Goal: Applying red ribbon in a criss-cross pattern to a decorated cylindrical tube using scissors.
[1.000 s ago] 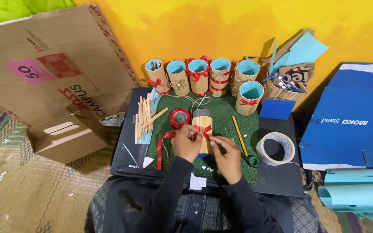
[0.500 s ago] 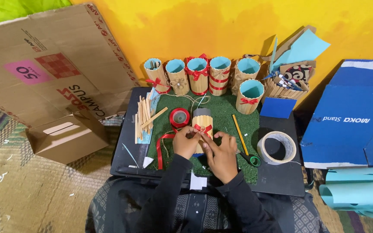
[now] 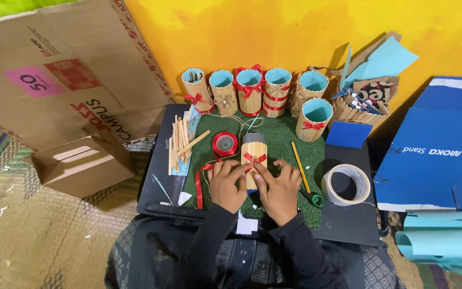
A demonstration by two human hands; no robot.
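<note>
A wooden-stick cylinder holder (image 3: 253, 151) lies on its side on the green mat (image 3: 284, 134), with a red ribbon bow tied around it. My left hand (image 3: 225, 184) and my right hand (image 3: 277, 188) both rest on its near end, fingers pressed around the bow. A loose red ribbon strip (image 3: 200, 179) trails left of my left hand. A red ribbon spool (image 3: 225, 143) sits just beyond my left hand.
Several finished stick holders (image 3: 249, 91) with blue liners stand along the yellow wall. Loose wooden sticks (image 3: 179, 140) lie left, a pencil (image 3: 299, 165), scissors (image 3: 315, 199) and a tape roll (image 3: 346, 184) right. Cardboard boxes (image 3: 84, 166) sit at left, blue board (image 3: 434, 150) at right.
My right hand has moved in from the right and now sits on the holder beside my left hand. The holder stays in place on the mat.
</note>
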